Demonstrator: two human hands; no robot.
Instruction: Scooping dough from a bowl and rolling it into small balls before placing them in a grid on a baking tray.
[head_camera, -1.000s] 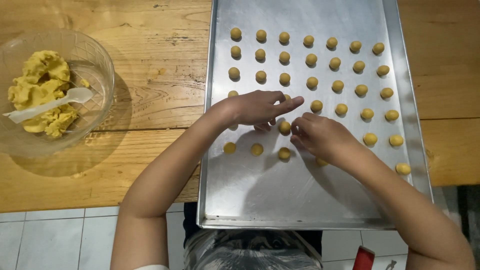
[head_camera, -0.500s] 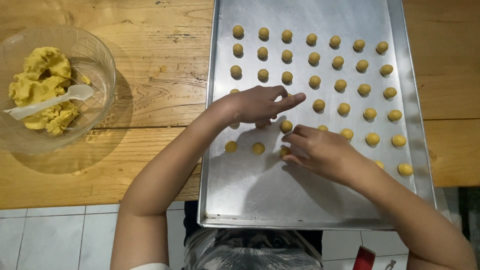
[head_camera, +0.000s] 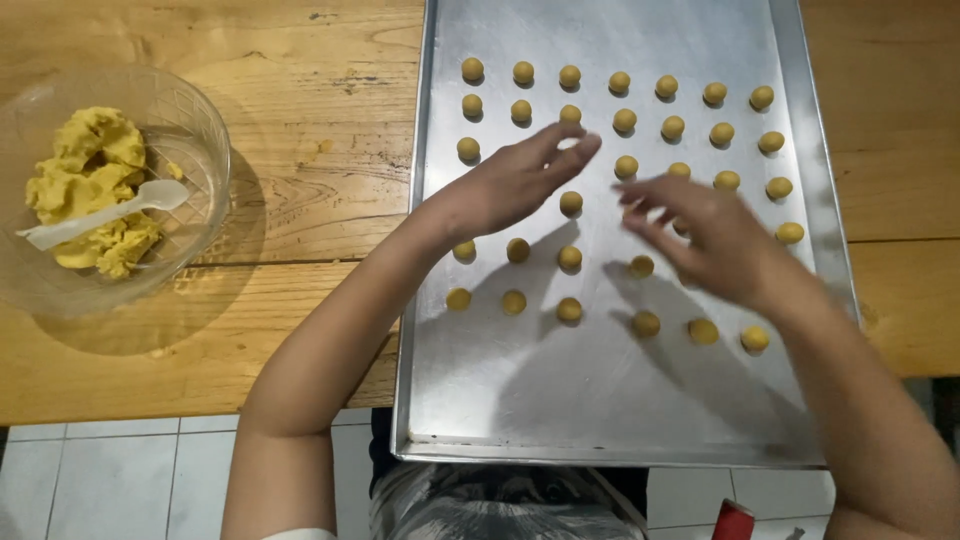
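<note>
A silver baking tray (head_camera: 600, 400) lies on the wooden table, holding several small yellow dough balls (head_camera: 570, 258) in rows. My left hand (head_camera: 510, 185) hovers flat above the tray's left-middle, fingers stretched toward the far right, holding nothing. My right hand (head_camera: 705, 235) floats over the right-middle rows, fingers spread and slightly blurred, with nothing visible in it. Both hands cast shadows on the tray and hide some balls beneath them.
A clear glass bowl (head_camera: 195, 140) with yellow dough (head_camera: 95, 185) and a white plastic spoon (head_camera: 100, 218) stands at the left on the wooden table (head_camera: 310, 180). White floor tiles (head_camera: 110, 480) show below the table's near edge.
Both hands have lifted off the dough balls and moved apart. The right hand has shifted to the right and up, and its fingers have spread.
</note>
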